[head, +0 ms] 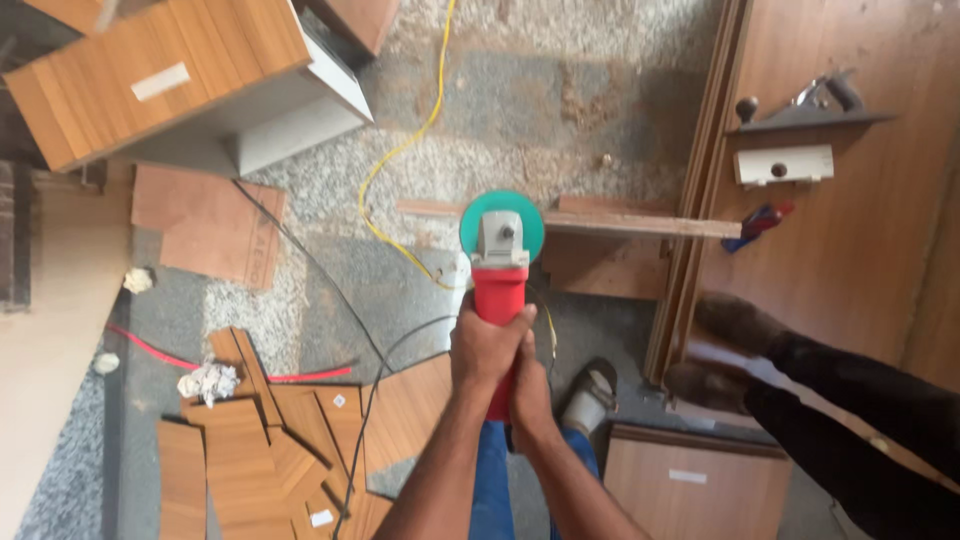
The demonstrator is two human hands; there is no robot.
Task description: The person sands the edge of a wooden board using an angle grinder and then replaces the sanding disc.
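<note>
- The angle grinder [500, 262] has a smooth red plastic body, a grey metal head and a round green disc, held in mid-frame above the speckled stone floor [480, 110].
- Its long axis runs straight away from the person, disc end pointing forward toward a thin wooden strip [640, 224].
- The left hand [487, 345] wraps the red body, fingers curled fully around it.
- The right hand [530, 395] clasps the rear of the body just beneath, fingers closed too.
- Flat wood-grain laminate offcuts [270, 450] lie scattered lower left.
- A yellow cable [400, 160] snakes across the floor.
</note>
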